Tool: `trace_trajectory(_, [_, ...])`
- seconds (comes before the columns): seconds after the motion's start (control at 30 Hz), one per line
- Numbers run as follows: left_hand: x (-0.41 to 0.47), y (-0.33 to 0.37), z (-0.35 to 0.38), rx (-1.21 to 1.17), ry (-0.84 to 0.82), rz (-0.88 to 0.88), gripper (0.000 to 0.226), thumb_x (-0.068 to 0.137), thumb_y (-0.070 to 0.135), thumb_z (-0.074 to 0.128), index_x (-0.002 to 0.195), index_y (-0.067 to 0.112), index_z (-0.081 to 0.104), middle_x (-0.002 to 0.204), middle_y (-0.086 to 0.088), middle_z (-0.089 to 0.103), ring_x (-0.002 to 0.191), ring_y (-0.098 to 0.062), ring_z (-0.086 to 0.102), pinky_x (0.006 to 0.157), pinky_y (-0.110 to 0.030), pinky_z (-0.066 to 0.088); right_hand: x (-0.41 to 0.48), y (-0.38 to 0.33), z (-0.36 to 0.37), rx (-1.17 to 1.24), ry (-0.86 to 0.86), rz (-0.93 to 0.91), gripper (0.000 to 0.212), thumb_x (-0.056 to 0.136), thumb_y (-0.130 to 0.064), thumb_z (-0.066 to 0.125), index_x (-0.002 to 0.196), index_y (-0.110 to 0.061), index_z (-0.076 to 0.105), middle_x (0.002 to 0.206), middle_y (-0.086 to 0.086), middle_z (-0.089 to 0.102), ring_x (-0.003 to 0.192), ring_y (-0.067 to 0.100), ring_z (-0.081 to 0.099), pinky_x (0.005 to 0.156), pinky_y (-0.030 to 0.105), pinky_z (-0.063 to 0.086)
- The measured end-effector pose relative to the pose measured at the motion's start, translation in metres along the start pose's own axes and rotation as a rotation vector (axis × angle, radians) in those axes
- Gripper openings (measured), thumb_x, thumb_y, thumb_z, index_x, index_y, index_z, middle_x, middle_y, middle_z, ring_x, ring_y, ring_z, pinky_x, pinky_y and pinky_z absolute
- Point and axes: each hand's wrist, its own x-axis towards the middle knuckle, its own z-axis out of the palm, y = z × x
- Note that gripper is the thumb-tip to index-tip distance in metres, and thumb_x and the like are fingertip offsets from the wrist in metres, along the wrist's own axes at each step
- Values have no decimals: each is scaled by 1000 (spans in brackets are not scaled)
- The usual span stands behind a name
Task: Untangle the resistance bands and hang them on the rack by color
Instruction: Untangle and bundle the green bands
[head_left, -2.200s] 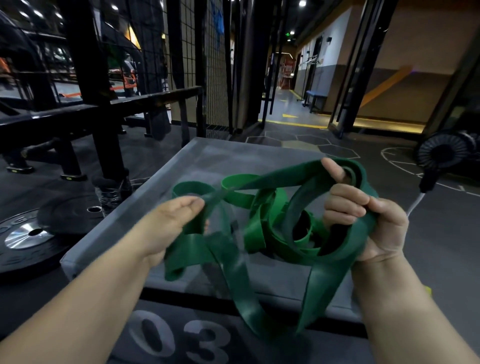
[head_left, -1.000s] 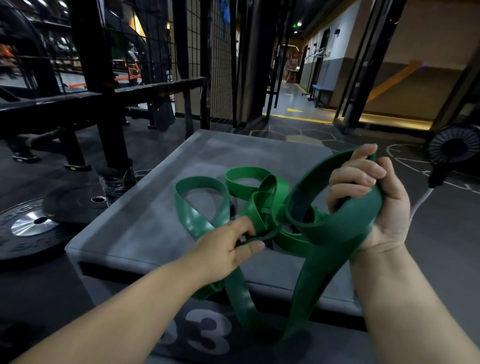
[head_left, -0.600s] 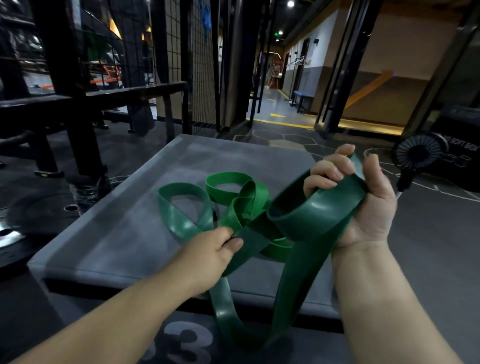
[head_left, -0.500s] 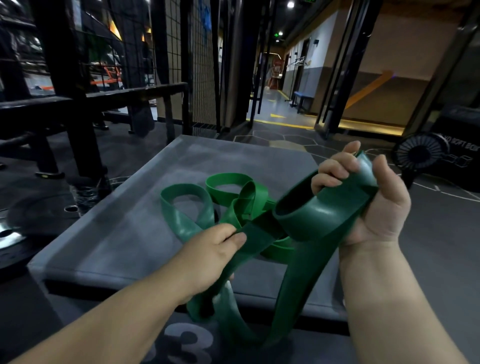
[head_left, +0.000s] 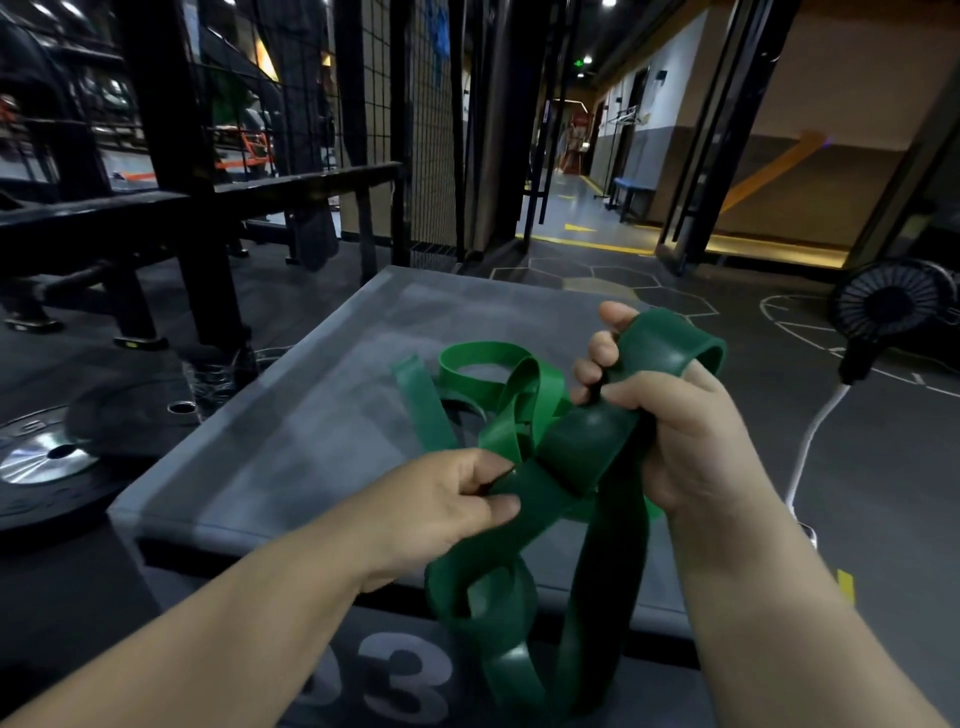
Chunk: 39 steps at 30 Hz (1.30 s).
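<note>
In the centre of the frame, a tangle of green resistance bands (head_left: 587, 447) is sitting partly on the grey top of a padded plyo box (head_left: 337, 415) and partly in the person's hands. The right hand (head_left: 685, 431), centre right, is clenching a wide dark green band. Its fingers are curling round the band, and a short loop (head_left: 670, 343) is arching up over the knuckles. The left hand (head_left: 447, 499), just below and left of it, is pinching another stretch of the dark green band between thumb and fingers, close to where the strands are crossing. From the two hands, long dark loops (head_left: 498, 613) are hanging down over the front face of the box, in front of its large grey "03" marking (head_left: 395, 686) at the bottom of the frame. Lighter green loops (head_left: 483, 358) are lying on the box top just behind the hands, twisting in with the darker band.

At the left edge, a black weight plate (head_left: 41, 457) with a silver hub is lying on the floor beside the box. Black rack posts (head_left: 171, 156) and a wire mesh panel (head_left: 415, 104) are standing in the upper left. At the right edge, a small black fan (head_left: 893, 306) is sitting on the floor, with a white cable (head_left: 810, 436) trailing down from it.
</note>
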Motion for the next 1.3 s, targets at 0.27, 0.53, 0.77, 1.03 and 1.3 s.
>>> trace_trajectory(0.27, [6, -1, -8, 57, 238, 5, 10, 94, 29, 59, 97, 20, 60, 86, 4, 71, 73, -7, 67, 66, -19, 51, -2, 24, 16, -172, -56, 85, 49, 64, 10, 48, 108, -10, 53, 77, 0, 54, 73, 15, 53, 70, 27, 47])
trace_trajectory(0.53, [2, -4, -28, -473, -36, -2, 42, 62, -6, 55, 103, -2, 62, 99, -24, 67, 91, -33, 64, 87, -41, 49, -6, 40, 22, -278, -130, 111, 42, 74, 2, 55, 111, -14, 49, 82, -5, 56, 97, 22, 64, 91, 45, 52])
trace_trajectory(0.77, [2, -3, -25, -611, 9, 8, 32, 73, 9, 56, 104, -2, 60, 85, -17, 71, 72, -25, 69, 68, -37, 61, -11, 50, 19, -445, -211, 180, 46, 74, -4, 64, 118, -13, 53, 102, -3, 70, 100, 17, 67, 81, 36, 58])
trace_trajectory(1.03, [1, -5, -33, -780, -95, -8, 51, 73, 9, 55, 119, -13, 55, 105, -28, 66, 88, -33, 69, 77, -39, 59, -6, 54, 16, -937, -200, -57, 27, 81, -42, 57, 100, -25, 68, 116, -20, 56, 115, 10, 56, 95, 45, 50])
trace_trajectory(1.3, [5, -10, -20, -726, -89, -31, 38, 62, -3, 57, 100, -5, 57, 85, -24, 67, 75, -32, 69, 69, -41, 60, -8, 44, 15, -1269, -231, -205, 16, 88, -30, 52, 95, -17, 59, 88, -3, 61, 81, 15, 60, 73, 44, 51])
